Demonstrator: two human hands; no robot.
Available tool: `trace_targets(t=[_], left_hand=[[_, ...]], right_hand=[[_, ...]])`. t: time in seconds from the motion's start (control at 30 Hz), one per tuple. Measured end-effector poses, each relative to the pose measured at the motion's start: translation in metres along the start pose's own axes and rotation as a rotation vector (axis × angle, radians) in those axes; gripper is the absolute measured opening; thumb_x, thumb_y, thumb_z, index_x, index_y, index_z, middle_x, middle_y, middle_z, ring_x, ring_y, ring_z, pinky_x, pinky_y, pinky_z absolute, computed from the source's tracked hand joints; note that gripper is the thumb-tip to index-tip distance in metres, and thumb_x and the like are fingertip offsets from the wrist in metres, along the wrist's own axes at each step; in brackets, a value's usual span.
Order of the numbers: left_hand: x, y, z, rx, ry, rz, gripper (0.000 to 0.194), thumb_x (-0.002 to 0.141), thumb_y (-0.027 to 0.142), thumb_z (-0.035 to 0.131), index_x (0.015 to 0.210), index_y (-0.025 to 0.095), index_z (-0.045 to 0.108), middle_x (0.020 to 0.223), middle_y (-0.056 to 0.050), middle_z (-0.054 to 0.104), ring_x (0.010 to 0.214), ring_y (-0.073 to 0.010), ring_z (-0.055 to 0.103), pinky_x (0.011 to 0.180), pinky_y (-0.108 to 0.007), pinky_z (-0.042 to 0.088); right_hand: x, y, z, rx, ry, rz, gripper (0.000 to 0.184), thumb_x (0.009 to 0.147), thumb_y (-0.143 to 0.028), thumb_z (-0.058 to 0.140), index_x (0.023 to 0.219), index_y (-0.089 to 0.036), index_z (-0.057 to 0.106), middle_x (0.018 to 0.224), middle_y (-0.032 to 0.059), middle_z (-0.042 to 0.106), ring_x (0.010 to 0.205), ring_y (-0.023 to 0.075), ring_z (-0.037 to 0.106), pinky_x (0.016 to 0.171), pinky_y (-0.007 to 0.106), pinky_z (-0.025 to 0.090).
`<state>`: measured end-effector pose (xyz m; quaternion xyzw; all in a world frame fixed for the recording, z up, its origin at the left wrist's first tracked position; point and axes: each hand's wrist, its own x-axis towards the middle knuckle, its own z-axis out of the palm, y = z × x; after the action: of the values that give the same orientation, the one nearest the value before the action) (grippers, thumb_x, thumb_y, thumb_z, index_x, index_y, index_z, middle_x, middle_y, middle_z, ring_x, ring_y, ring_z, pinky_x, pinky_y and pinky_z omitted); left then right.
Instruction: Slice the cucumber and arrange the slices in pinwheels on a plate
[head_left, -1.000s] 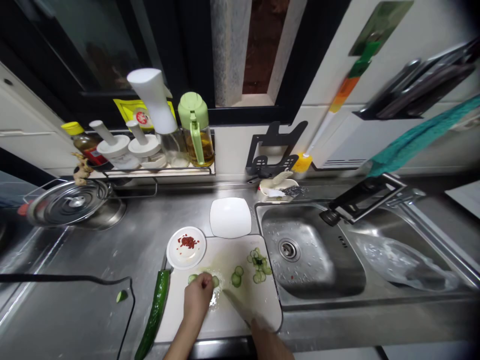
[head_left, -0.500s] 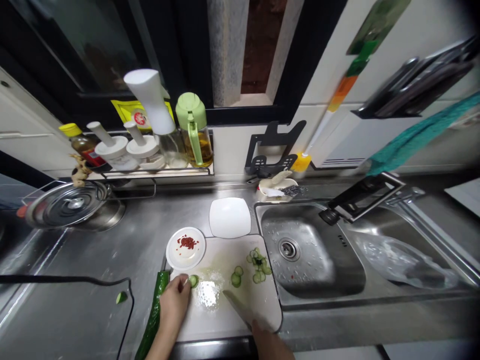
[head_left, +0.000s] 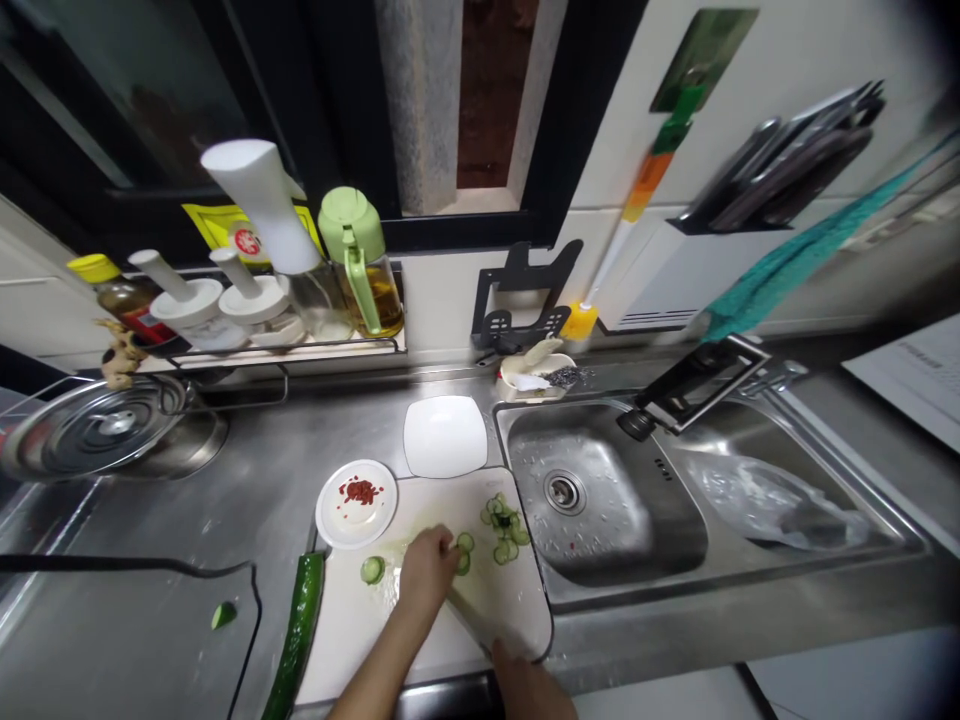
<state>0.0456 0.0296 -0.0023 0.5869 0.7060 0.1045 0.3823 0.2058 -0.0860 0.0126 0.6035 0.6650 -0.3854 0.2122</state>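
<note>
My left hand [head_left: 430, 568] is over the middle of the white cutting board [head_left: 345, 640], its fingers pinched on what looks like a thin cucumber slice, mostly hidden. Right beside the fingertips lie a few cucumber slices [head_left: 466, 543]. A heap of more slices [head_left: 505, 528] is at the board's right side, and a small stack [head_left: 372, 570] at the left. My right hand [head_left: 529, 688], at the board's near edge, is closed round a knife [head_left: 469, 618], its handle hidden, its blade low over the board. A whole green cucumber [head_left: 298, 630] lies along the board's left edge.
A white plate with red bits [head_left: 330, 510] and a white square dish [head_left: 445, 437] sit behind the board. To the right is a steel sink [head_left: 600, 530]. A cucumber end [head_left: 223, 614] and a black cable [head_left: 255, 600] lie left. A lidded pot [head_left: 180, 450] stands back left.
My left hand has moved right, from the slices at the board's left to those near its middle. My right hand stays on the knife. The view has shifted slightly right.
</note>
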Motion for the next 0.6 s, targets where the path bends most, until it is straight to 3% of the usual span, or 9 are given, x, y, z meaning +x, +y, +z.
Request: trace_targets(t=[0.2,0.47,0.6], left_hand=[[0.011,0.010,0.014,0.060,-0.023,-0.055,0.008,0.072,0.015,0.060,0.079,0.018,0.063,0.082,-0.003,0.062,0.077,-0.0140,0.056,0.067,-0.023,0.036],[0.007,0.014,0.015,-0.079,-0.025,0.024,0.010,0.073,0.011,0.056,0.068,0.020,0.056,0.061,0.004,0.056,0.060,-0.0099,0.051,0.058,-0.020,0.032],[0.001,0.002,0.006,-0.173,0.011,-0.011,0.009,0.073,0.011,0.054,0.070,0.020,0.058,0.062,0.005,0.059,0.060,-0.0090,0.054,0.059,-0.018,0.035]], right_hand=[[0.002,-0.001,0.007,0.052,0.055,0.028,0.054,0.070,-0.013,0.043,0.114,-0.037,0.064,0.080,0.0079,0.073,0.079,0.0295,0.070,0.056,0.035,0.051],[0.003,0.000,0.007,0.064,0.100,0.012,0.047,0.069,-0.020,0.048,0.110,-0.035,0.065,0.074,0.0093,0.071,0.071,0.0310,0.070,0.050,0.035,0.048],[0.002,0.002,0.005,0.043,0.139,-0.006,0.049,0.069,-0.020,0.048,0.111,-0.037,0.065,0.070,0.0077,0.070,0.067,0.0281,0.069,0.048,0.031,0.046]])
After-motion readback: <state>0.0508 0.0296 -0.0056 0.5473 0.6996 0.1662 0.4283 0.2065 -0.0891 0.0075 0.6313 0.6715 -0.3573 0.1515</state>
